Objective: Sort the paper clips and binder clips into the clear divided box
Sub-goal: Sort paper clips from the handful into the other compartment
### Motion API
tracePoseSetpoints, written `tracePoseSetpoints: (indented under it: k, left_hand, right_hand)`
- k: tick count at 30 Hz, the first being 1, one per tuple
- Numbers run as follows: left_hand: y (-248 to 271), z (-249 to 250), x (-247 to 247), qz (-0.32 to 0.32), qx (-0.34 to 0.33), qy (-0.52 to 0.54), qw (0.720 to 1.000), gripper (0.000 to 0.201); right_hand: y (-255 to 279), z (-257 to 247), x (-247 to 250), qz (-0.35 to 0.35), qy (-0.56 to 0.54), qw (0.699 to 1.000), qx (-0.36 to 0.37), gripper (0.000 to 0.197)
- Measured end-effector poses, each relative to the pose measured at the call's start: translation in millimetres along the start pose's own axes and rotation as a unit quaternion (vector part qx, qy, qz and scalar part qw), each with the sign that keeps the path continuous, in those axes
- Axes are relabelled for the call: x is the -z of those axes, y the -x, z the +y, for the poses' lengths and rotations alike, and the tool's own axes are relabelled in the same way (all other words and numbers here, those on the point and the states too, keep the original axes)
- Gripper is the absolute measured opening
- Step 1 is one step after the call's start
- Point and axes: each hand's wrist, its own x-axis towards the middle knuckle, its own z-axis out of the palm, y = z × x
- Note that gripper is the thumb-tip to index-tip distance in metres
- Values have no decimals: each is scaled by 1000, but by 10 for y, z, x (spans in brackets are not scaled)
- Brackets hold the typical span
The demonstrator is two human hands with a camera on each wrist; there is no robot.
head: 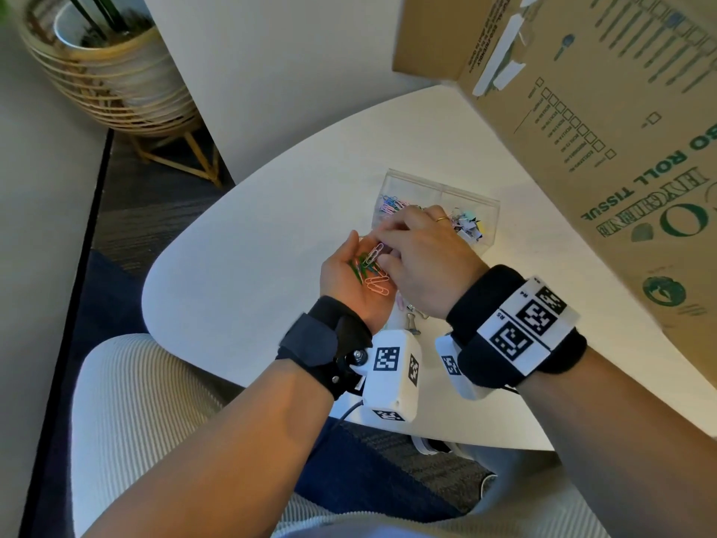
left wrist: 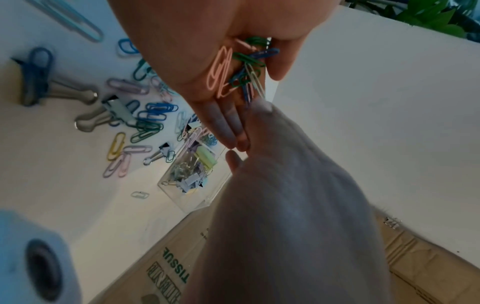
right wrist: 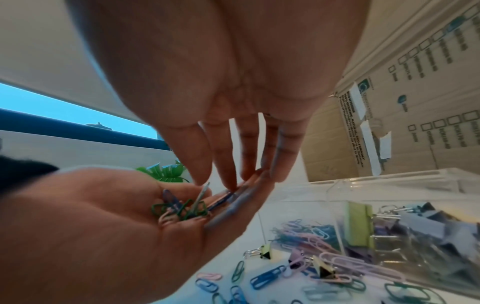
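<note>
Head view: one clear divided box (head: 438, 196) sits on the white table (head: 248, 234) beside a cardboard carton (head: 605, 122). Just before the box, the left hand (head: 349, 273), palm up and relaxed, cradles paper clips (head: 370, 271); the right hand (head: 423, 262) hovers above.

Left wrist view: four binder clips (left wrist: 114, 115) lie loose beside the box.

Right wrist view: right fingers (right wrist: 221, 164) reach straight down, tips at the left palm's clips, gripping nothing I can make out.

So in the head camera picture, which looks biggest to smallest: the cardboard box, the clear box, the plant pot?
1. Cardboard box, though it is nearest the camera.
2. Plant pot.
3. Clear box, partly hidden by the right hand.
</note>
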Motion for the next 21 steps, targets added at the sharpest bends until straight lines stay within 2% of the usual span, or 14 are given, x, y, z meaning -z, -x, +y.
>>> tracePoseSetpoints:
  k: [6,11,16,19,21]
  left_hand:
    - [-17,3,-107,6,-18,7,1000,52]
    - [-20,-16,-176,14,-23,-10,1000,50]
    - [-17,-15,-182,14,-31,4,999,45]
    - [-3,2,-197,9,-32,-13,999,45]
    - [6,8,-219,15,-40,-20,999,44]
  right_hand:
    - [22,-41,46,-27,-13,1000,9,46]
    - [-13,-69,4,-14,-21,1000,5,28]
    - [14,-76,25,14,-62,998,-19,27]
    - [23,-24,23,54,-134,989,-42,21]
    - [30,24,-3,76,-252,961,-80,17]
